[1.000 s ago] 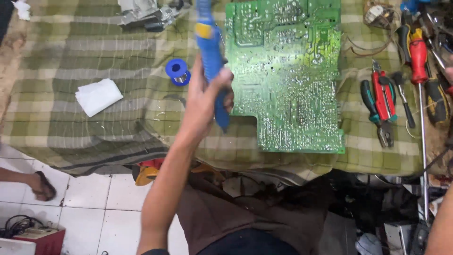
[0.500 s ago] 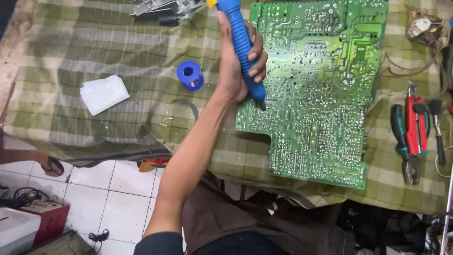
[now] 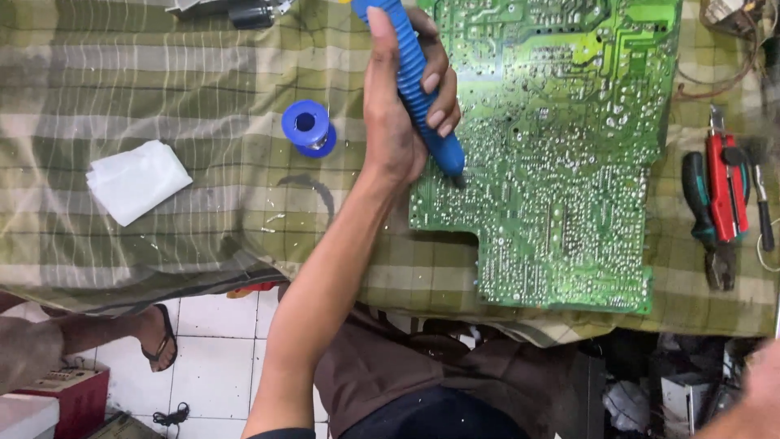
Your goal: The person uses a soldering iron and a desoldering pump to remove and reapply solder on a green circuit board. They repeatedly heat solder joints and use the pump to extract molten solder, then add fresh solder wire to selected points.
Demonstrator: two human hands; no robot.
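Nearest, lower frame: a lap in brown cloth sat under the table edge, over white floor tiles [image 3: 219,341]; a sandalled foot [image 3: 158,345] of another person showed at lower left beside a red box [image 3: 69,390].
Right hand: only a blurred sliver showed at the lower right corner [image 3: 751,402]; whether it was clenched or released could not be told.
Left hand: the left hand [image 3: 398,114] was wrapped around a ribbed blue plastic pen-shaped tool [image 3: 418,89], held steeply, apparently so the tip could meet the board.
Tool tip: it touched the large green circuit board [image 3: 569,162] near that board's left edge, solder side up.
Surface: a green checked cloth [image 3: 162,73] covered the table, probably to cushion the board.
Mid frame, left: a blue solder spool [image 3: 307,128] and a folded white tissue [image 3: 136,180] lay near.
Right edge: red-handled pliers [image 3: 725,195] lay apart from the board.
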